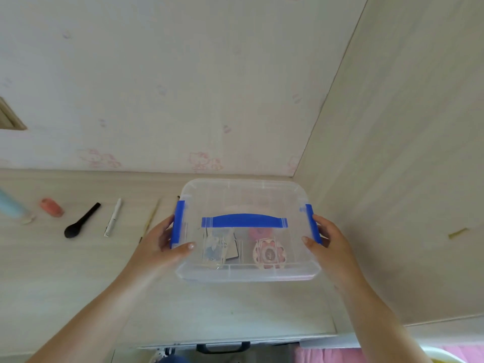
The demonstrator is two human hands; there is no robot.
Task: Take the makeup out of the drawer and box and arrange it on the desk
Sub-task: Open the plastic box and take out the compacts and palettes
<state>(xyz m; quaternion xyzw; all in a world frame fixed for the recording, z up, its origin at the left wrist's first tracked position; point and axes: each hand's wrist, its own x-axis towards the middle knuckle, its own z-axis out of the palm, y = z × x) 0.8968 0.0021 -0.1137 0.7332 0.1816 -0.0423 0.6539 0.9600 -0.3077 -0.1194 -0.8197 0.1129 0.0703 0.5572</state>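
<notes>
From the head view, the clear plastic box [247, 229] sits on the table [78, 271] squarely between the two hands, its long axis running from one hand to the other. The lid is on, and the blue carry handle [244, 220] lies flat across the top, along that same axis.

The left hand [159, 244] grasps the box's left end: its thumb lies over the lid edge and its fingers curl round by the left blue latch [178, 224]. The right hand [327, 244] grips the right end in the mirrored way, with its thumb on the lid and its fingers behind the right blue latch [313, 224]. Neither hand is nearer than the other; each is touching its own latch. Opening the box probably turns on both clips being flipped outward, away from the handle.

Through the lid, makeup shows toward the near side, between the two thumbs: a small clear packet [217, 247] nearer the left hand and a round pink flower-shaped case [268, 254] nearer the right hand.

Beyond the left hand, well apart from the box, things lie in a row on the table: a thin stick [152, 218] closest to the hand, then a white pen [113, 217], a black brush [81, 221], a pink piece [51, 206] and a pale blue tube [11, 205] at the frame edge. A side panel [406, 179] rises just beyond the right hand, leaving less room on that side. Below the wrists, a drawer's dark handle [222, 347] shows at the table's front edge.
</notes>
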